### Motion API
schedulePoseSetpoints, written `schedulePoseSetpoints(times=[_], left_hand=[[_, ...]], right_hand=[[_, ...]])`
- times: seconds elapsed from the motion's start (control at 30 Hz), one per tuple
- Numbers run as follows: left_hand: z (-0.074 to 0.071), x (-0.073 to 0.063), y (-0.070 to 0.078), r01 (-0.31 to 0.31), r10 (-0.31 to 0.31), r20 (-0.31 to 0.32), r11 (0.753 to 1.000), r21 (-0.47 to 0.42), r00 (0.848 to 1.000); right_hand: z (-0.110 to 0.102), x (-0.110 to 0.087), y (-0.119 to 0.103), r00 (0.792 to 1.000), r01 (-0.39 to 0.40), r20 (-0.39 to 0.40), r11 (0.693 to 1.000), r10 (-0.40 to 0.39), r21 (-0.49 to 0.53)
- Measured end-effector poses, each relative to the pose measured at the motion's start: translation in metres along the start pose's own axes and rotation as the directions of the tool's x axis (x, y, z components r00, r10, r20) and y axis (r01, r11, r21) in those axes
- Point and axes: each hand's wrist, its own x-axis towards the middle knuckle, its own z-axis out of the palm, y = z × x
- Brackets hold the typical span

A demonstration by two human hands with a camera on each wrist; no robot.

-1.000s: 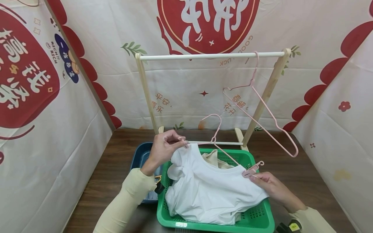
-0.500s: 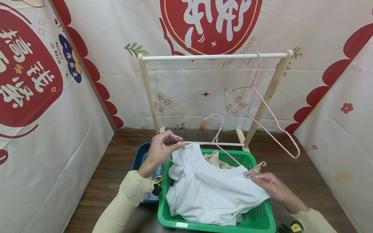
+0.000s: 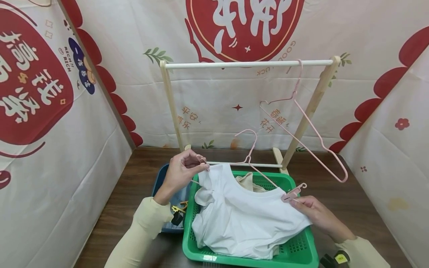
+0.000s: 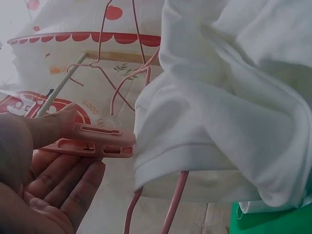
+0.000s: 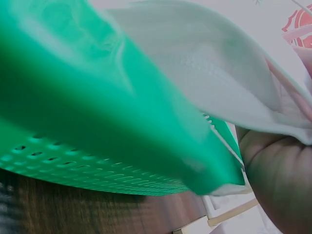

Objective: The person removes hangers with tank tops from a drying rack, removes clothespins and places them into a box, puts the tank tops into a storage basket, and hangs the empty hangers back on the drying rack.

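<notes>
A white shirt (image 3: 241,216) hangs on a pink wire hanger (image 3: 251,149), draped over a green basket (image 3: 189,247). Between thumb and fingers, my left hand (image 3: 181,171) pinches a pink clothespin (image 4: 100,140), its tip right at the shirt's left shoulder edge. The hanger's arm shows below that edge in the left wrist view. On the right shoulder sits another pink clothespin (image 3: 291,193). My right hand (image 3: 316,214) grips the shirt at that shoulder, just beside the clothespin; its fingertips are partly hidden by cloth.
Behind the basket stands a rack with a white top bar (image 3: 248,65), and a second pink hanger (image 3: 308,119) hangs at its right. A blue bin (image 3: 162,178) with yellow clips (image 3: 177,209) stands left of the basket. Beige cloth (image 3: 248,182) lies under the shirt.
My left hand has drawn a little to the left with its clothespin, and more of the shirt's left shoulder shows. My right hand keeps its hold. The head view has shifted slightly.
</notes>
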Motion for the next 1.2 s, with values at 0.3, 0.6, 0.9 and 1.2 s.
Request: schedulePoseSetpoints(times=[0.3,0.6,0.9,1.2], left_hand=[[-0.006,-0.002,-0.004,0.012,-0.012,-0.013,1.0,-0.004,1.0],[-0.012,0.002,-0.033,0.033,-0.035,-0.039,0.999,-0.041,0.999],[-0.021,-0.002,-0.037,0.014,-0.017,-0.075,0.999,-0.031,0.997],[-0.031,-0.006,-0.043,0.032,-0.032,-0.106,0.999,-0.001,0.994]], right_hand=[[-0.005,0.003,0.003,1.0,-0.025,0.016,1.0,0.024,0.018],[-0.008,0.006,0.007,0.999,-0.014,0.043,0.996,0.01,0.088],[-0.009,0.008,0.009,0.999,0.033,0.033,0.995,-0.036,0.099],[-0.01,0.013,0.01,0.998,0.026,0.051,0.996,-0.031,0.087]])
